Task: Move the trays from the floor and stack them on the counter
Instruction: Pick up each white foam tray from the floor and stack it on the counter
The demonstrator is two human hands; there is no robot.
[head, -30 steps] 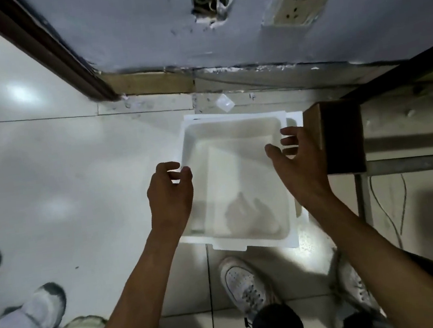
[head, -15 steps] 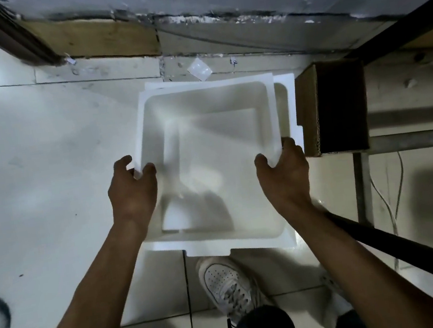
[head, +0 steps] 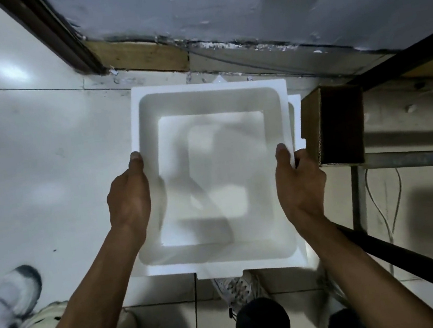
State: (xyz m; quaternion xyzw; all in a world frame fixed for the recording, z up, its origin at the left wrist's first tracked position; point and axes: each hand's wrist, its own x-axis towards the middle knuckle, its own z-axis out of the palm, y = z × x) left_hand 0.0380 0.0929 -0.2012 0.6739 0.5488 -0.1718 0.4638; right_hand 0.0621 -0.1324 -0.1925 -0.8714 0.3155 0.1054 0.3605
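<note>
A white foam tray, square with a deep hollow, is held level above the floor in the middle of the view. My left hand grips its left rim with the thumb on top. My right hand grips its right rim the same way, thumb over the edge. Beneath it, the white edge of another tray peeks out on the right, still on the floor. The counter top is out of view.
A cardboard box stands just right of the trays under a dark metal frame. The grey wall with a socket is straight ahead. My shoes are below the tray; another person's feet are at bottom left.
Both hands went from hovering over the tray to gripping its side rims. The tray has come up off the stack toward me and looks larger.
</note>
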